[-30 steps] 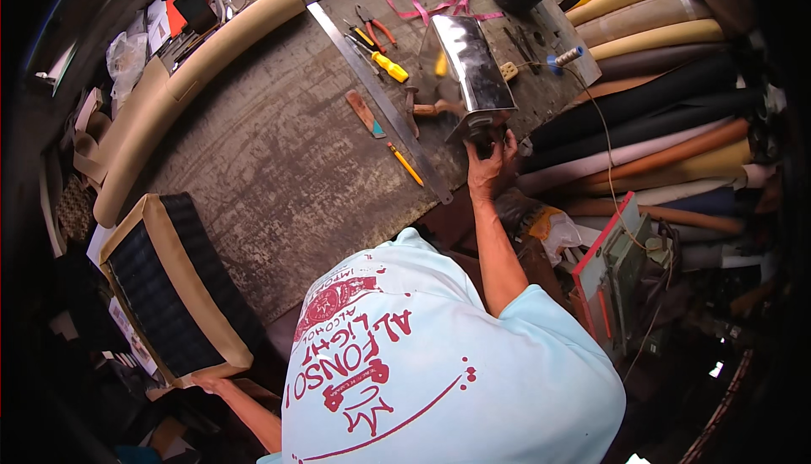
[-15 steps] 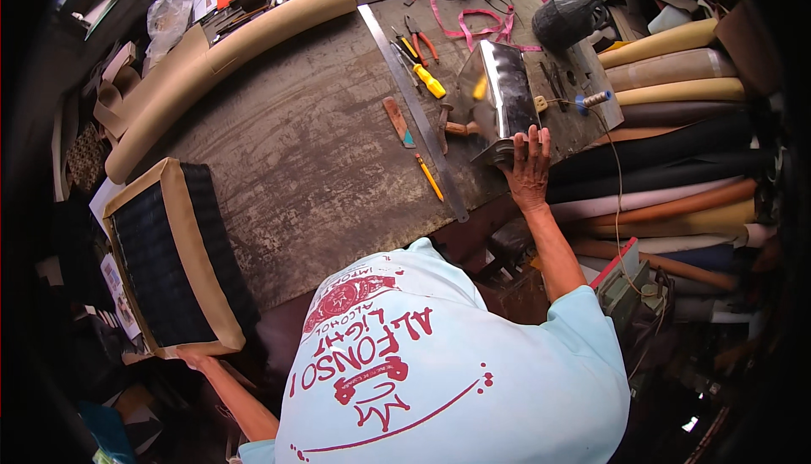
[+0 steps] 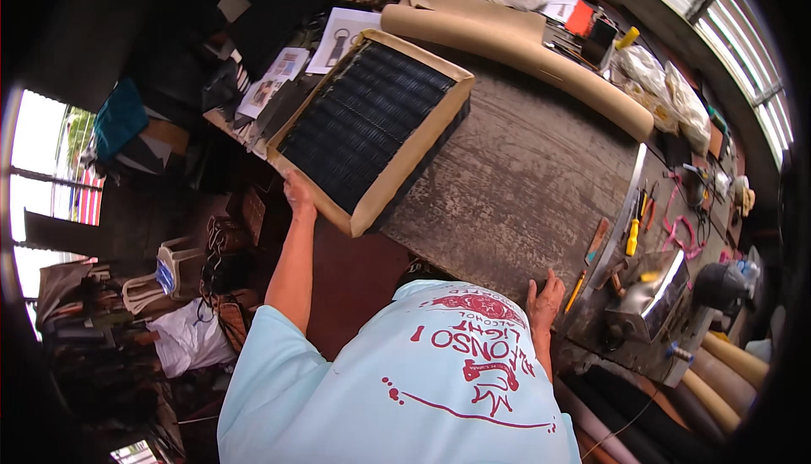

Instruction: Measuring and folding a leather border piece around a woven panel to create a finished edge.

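Observation:
My left hand grips the near left edge of a shallow black woven box with a wide tan border. The box sits at the left end of the worn work table, partly hiding printed sheets. The fingers under its rim are partly hidden. At the table's front edge rests my right hand, fingers apart and holding nothing. Beside it lie a yellow pencil and a teal-and-brown knife. Past these are a long steel ruler and a hammer.
A big tan roll lies along the back of the table. To the right stand a shiny metal block and a dark jug. Material rolls are stacked below the right end. A plastic chair stands at left.
My view has swung left. The right hand has left the metal block and come to the table's front edge near the pencil. My left hand still holds the box's edge.

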